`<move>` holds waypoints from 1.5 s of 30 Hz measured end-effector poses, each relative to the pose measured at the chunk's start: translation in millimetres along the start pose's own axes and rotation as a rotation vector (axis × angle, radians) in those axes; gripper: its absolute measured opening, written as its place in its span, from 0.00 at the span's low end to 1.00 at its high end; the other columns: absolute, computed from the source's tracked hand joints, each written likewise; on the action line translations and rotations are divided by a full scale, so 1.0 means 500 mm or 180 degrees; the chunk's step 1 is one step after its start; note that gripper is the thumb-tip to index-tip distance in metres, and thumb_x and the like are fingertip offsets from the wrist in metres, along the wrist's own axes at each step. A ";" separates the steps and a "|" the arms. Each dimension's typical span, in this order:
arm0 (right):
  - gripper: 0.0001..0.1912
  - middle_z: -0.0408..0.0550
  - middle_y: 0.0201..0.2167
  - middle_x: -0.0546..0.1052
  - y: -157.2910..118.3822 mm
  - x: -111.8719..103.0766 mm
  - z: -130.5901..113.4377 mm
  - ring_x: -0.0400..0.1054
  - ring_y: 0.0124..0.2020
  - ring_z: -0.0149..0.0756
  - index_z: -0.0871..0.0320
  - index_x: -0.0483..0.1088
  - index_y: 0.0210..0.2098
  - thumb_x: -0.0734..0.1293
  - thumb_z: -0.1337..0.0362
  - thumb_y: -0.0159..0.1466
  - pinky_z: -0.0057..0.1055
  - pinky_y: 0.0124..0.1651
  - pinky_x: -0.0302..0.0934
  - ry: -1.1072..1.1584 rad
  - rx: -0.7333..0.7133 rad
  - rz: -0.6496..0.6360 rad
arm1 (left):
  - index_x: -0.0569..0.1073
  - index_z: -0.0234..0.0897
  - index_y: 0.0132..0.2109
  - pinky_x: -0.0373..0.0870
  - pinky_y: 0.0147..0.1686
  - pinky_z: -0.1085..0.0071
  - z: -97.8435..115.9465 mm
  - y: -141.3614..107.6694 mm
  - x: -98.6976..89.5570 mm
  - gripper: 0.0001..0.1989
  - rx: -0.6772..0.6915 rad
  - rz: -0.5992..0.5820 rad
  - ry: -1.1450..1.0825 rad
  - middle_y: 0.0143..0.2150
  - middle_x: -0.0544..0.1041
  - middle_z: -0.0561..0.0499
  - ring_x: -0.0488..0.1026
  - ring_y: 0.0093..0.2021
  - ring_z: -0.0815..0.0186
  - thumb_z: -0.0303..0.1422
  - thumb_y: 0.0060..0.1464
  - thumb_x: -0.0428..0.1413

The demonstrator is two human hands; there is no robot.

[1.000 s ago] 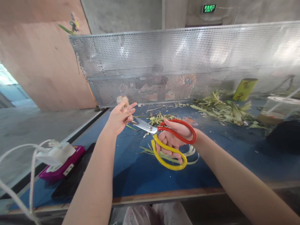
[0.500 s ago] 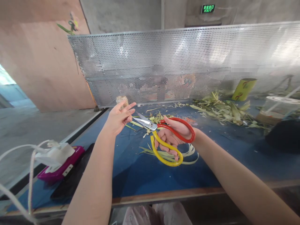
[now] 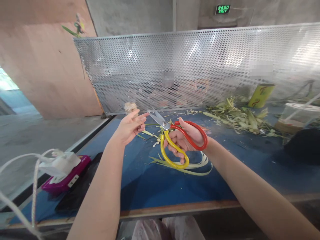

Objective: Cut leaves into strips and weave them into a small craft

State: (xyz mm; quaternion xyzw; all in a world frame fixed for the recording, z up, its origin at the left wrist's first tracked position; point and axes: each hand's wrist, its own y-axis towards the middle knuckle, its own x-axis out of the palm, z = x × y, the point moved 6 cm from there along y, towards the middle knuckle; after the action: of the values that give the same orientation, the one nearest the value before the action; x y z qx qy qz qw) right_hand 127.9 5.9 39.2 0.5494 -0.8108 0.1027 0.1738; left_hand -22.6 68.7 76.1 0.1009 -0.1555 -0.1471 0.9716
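The scissors [image 3: 165, 125] are red, yellow and silver; the tabletop [image 3: 150, 190] is blue.

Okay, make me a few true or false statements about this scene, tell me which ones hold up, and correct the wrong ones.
1. The right hand holds the scissors. True.
2. Both scissor handles are red. False: one is a yellow handle.
3. The left hand rests on the power strip. False: it is raised near the scissors' tips.
4. A leafy pile lies to the right of the scissors. True.
5. The exit sign is lit green. True.
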 end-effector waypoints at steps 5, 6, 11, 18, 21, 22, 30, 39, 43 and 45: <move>0.45 0.51 0.24 0.67 0.000 0.004 -0.005 0.64 0.21 0.32 0.67 0.61 0.37 0.30 0.40 0.54 0.37 0.24 0.66 -0.0048 -0.0110 0.0025 | 0.57 0.30 0.57 0.63 0.20 0.76 -0.003 -0.004 0.013 0.30 -0.0149 -0.0143 -0.0074 0.43 0.73 0.40 0.64 0.22 0.77 0.20 0.46 0.55; 0.45 0.51 0.24 0.67 0.000 0.005 -0.006 0.64 0.20 0.32 0.67 0.61 0.37 0.30 0.40 0.54 0.37 0.24 0.66 -0.0072 -0.0111 0.0042 | 0.58 0.29 0.56 0.63 0.21 0.76 -0.005 -0.003 0.014 0.30 -0.0181 -0.0162 -0.0034 0.42 0.73 0.39 0.64 0.22 0.77 0.20 0.46 0.55; 0.43 0.50 0.24 0.67 -0.001 0.006 -0.008 0.65 0.20 0.33 0.66 0.60 0.38 0.32 0.40 0.55 0.36 0.22 0.65 -0.0164 -0.0220 0.0180 | 0.64 0.26 0.52 0.63 0.23 0.76 -0.014 0.002 0.009 0.25 -0.0213 -0.0127 0.0267 0.35 0.76 0.42 0.64 0.21 0.77 0.20 0.44 0.56; 0.43 0.50 0.25 0.67 0.002 0.001 -0.006 0.66 0.21 0.33 0.66 0.60 0.40 0.32 0.40 0.55 0.35 0.22 0.65 -0.0154 -0.0259 0.0209 | 0.71 0.29 0.45 0.63 0.25 0.76 -0.018 0.004 0.000 0.20 -0.0158 0.0089 0.0751 0.36 0.77 0.43 0.69 0.25 0.74 0.26 0.41 0.59; 0.43 0.50 0.24 0.67 0.003 0.001 -0.004 0.66 0.21 0.34 0.66 0.60 0.40 0.31 0.41 0.55 0.35 0.22 0.65 -0.0164 -0.0213 0.0220 | 0.71 0.30 0.46 0.63 0.25 0.75 -0.021 0.007 -0.003 0.22 -0.0099 0.0127 0.0968 0.38 0.77 0.43 0.71 0.27 0.72 0.29 0.40 0.60; 0.43 0.49 0.23 0.67 0.003 0.002 -0.003 0.66 0.21 0.34 0.66 0.60 0.40 0.31 0.41 0.56 0.35 0.22 0.65 -0.0172 -0.0185 0.0227 | 0.70 0.30 0.46 0.63 0.25 0.75 -0.022 0.008 -0.005 0.23 -0.0074 0.0141 0.1038 0.38 0.77 0.42 0.71 0.27 0.72 0.29 0.40 0.60; 0.42 0.51 0.24 0.68 0.008 0.008 0.017 0.66 0.20 0.34 0.67 0.61 0.39 0.34 0.41 0.56 0.34 0.20 0.64 -0.0268 0.0068 0.0194 | 0.71 0.28 0.46 0.62 0.25 0.73 -0.027 0.017 -0.020 0.24 0.0164 0.0213 0.1381 0.24 0.76 0.47 0.67 0.23 0.72 0.33 0.39 0.60; 0.41 0.51 0.24 0.69 0.002 0.007 0.024 0.65 0.19 0.32 0.67 0.63 0.39 0.35 0.42 0.58 0.33 0.22 0.65 -0.0352 0.0264 0.0348 | 0.69 0.30 0.49 0.65 0.36 0.69 -0.004 0.007 -0.019 0.23 0.0492 0.0365 0.1905 0.32 0.78 0.45 0.72 0.28 0.68 0.31 0.42 0.57; 0.40 0.50 0.23 0.68 -0.003 0.002 0.022 0.66 0.19 0.32 0.66 0.64 0.38 0.37 0.41 0.58 0.32 0.22 0.64 -0.0462 0.0320 0.0462 | 0.66 0.30 0.52 0.64 0.34 0.68 0.004 0.005 -0.017 0.28 0.0628 0.0407 0.2181 0.28 0.78 0.46 0.71 0.28 0.65 0.34 0.43 0.56; 0.40 0.50 0.23 0.69 -0.005 -0.001 0.026 0.66 0.19 0.32 0.66 0.64 0.36 0.37 0.41 0.58 0.30 0.21 0.64 -0.0521 0.0430 0.0514 | 0.64 0.29 0.54 0.64 0.32 0.69 0.004 0.005 -0.017 0.29 0.0638 0.0415 0.2228 0.29 0.78 0.45 0.70 0.25 0.67 0.33 0.43 0.56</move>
State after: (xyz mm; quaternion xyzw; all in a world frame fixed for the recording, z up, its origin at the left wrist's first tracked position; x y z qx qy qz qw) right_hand 128.4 0.6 27.2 0.4993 -0.8551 0.1256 0.0608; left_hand -30.6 73.3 76.2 0.2296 0.1666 -0.0256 0.9586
